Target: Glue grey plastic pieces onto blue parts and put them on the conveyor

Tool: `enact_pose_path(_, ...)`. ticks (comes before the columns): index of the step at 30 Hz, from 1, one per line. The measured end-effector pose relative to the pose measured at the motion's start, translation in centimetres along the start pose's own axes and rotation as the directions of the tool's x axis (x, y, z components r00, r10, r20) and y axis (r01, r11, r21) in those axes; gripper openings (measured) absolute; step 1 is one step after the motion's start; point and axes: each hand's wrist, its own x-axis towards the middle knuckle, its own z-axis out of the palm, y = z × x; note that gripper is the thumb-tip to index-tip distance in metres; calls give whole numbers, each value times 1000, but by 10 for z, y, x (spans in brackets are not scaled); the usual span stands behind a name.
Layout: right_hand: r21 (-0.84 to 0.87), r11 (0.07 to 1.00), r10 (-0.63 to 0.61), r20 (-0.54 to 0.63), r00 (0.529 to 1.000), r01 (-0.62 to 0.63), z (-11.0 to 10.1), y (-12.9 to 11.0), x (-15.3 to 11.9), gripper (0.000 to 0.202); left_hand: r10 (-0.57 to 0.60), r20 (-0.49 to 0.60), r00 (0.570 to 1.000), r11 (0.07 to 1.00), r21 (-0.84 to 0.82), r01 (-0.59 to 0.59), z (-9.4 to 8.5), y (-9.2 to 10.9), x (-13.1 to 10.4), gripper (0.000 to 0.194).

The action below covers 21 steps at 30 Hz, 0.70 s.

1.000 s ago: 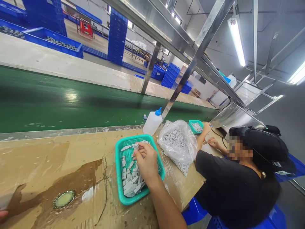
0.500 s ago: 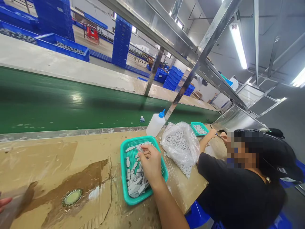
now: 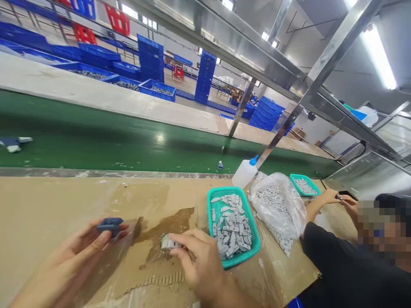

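My left hand point(image 3: 86, 246) is closed on a dark blue-grey plastic part point(image 3: 110, 226), held above the cardboard at the lower left. Between the thumb and fingers of my right hand point(image 3: 201, 259) is a light grey plastic piece point(image 3: 170, 243). That piece is over a small round dish point(image 3: 163, 238) set in a brown stain, and my hand partly covers the dish; whether they touch I cannot tell. Just right of my right hand stands a green basket point(image 3: 257, 246) with many similar grey pieces point(image 3: 233, 233) inside.
Behind the basket are a white bottle with blue tip point(image 3: 244, 173) and a clear bag of small grey parts point(image 3: 279, 205). A person in black point(image 3: 340, 261) works at the right, near another green basket point(image 3: 305, 185). A green conveyor belt point(image 3: 128, 143) runs along the back.
My right hand has left the basket with a grey piece and moved left to the round dish. My left hand has come into view with the dark part. The view has turned left.
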Motion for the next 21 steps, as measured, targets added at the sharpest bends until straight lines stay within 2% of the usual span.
enact_pose_path(3,52,989,140,32,990,-142,18,9,-7,32,-2,-36,999,982,-188,-4,3,3,-5,61)
enact_pose_path(6,136,945,297,18,955,-297,21,19,-10,31,63,84,994,941,-336,-32,4,0,-4,50)
enact_pose_path(8,103,942,317,30,948,-319,21,24,-10,31,83,126,989,917,-399,-26,2,-5,0,49)
enact_pose_path(10,-7,967,254,38,966,-254,21,27,-9,30,71,153,986,909,-416,-1,0,-10,3,50)
enact_pose_path(14,-235,972,21,-3,1000,-21,25,31,-9,30,84,240,967,924,-383,15,0,-15,1,42)
enact_pose_path(17,-349,926,-150,6,989,143,28,36,-10,31,95,282,955,932,-363,15,1,-16,-1,35)
enact_pose_path(21,-441,855,-282,49,958,274,29,44,-10,35,98,283,954,930,-367,14,0,-18,2,33)
